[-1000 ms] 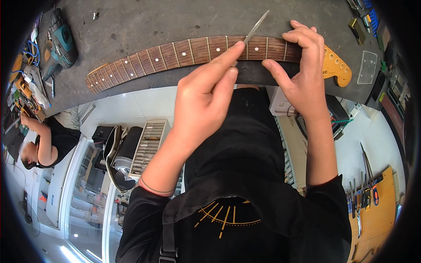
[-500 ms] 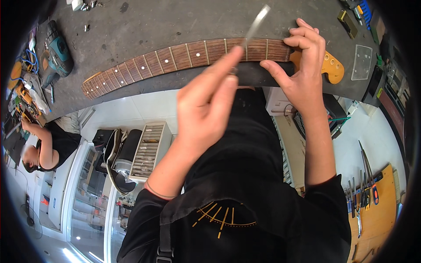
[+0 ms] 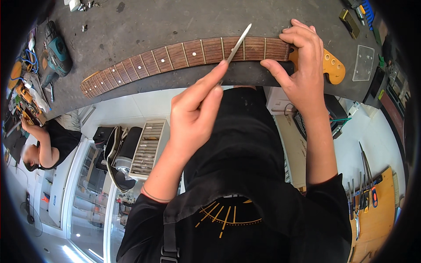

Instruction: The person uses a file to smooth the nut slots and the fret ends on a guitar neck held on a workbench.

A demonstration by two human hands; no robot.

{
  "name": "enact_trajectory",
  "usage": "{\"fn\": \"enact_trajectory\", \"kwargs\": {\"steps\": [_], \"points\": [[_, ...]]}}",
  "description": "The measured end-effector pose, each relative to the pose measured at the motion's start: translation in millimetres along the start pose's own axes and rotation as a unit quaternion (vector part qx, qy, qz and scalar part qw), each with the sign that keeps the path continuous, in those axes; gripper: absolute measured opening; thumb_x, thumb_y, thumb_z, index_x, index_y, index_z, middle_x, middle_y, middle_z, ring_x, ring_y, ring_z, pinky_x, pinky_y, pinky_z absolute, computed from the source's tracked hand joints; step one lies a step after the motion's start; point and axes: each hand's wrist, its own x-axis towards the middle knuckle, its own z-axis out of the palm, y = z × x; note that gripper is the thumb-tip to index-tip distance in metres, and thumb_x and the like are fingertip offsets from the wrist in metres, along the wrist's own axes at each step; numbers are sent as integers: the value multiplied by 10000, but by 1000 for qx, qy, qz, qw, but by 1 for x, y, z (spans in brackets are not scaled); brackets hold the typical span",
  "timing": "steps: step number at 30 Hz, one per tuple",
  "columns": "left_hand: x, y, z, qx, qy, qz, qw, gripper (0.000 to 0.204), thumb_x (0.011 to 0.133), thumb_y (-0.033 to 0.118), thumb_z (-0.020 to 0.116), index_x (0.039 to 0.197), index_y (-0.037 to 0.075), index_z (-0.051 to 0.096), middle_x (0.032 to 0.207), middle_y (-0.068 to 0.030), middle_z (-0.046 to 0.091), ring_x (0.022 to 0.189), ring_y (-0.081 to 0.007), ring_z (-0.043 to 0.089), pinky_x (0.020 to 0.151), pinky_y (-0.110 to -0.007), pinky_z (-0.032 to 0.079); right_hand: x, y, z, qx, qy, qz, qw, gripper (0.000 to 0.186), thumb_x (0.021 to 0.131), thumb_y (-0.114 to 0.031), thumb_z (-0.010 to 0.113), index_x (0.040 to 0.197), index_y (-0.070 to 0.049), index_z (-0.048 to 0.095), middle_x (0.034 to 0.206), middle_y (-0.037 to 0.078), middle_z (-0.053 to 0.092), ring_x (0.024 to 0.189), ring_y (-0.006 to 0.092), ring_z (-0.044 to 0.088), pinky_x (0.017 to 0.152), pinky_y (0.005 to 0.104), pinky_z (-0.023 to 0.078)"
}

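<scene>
A guitar neck [image 3: 171, 60] with a dark brown fretboard, metal frets and white dots lies across the workbench. Its amber headstock [image 3: 334, 68] points right. My left hand [image 3: 193, 109] is closed around a slim, tapered metal file [image 3: 239, 42], index finger stretched along it. The file slants up and away over the frets; whether it touches them I cannot tell. Over the headstock end of the fretboard, my right hand [image 3: 307, 65] steadies the neck, fingers on the far side and thumb at the near edge. A dark support [image 3: 256, 73] lies along the neck's near side.
A teal and black cordless drill [image 3: 58, 50] lies on the workbench [image 3: 144, 22] at left, beside cluttered tools. A clear plate [image 3: 363, 63] and a brass-coloured block [image 3: 349, 23] lie at right. Files hang on a wooden board [image 3: 379, 210]. Another person [image 3: 52, 144] works at far left.
My left hand has moved left and toward me with the file, which now shows sharply instead of blurred. My right hand stays at the headstock end.
</scene>
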Motion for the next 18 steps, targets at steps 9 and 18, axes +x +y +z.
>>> {"fn": "enact_trajectory", "kwargs": {"steps": [9,18], "points": [[42,5,13,170,43,291,941,446,1123,56,706,1566,2,698,932,-28,745,694,-76,615,635,-296,518,-1,1,1,4,4,0,1000,610,847,-300,997,1317,-95,667,1331,97,706,1452,377,633,1330,612,378],[-16,-5,30,-168,-29,-66,983,458,1181,127,653,1624,10,646,876,42,617,709,-35,513,615,-240,430,-1,3,0,13,5,3,1000,601,844,-287,996,1310,-91,672,1312,103,715,1437,382,642,1329,624,385]]}}
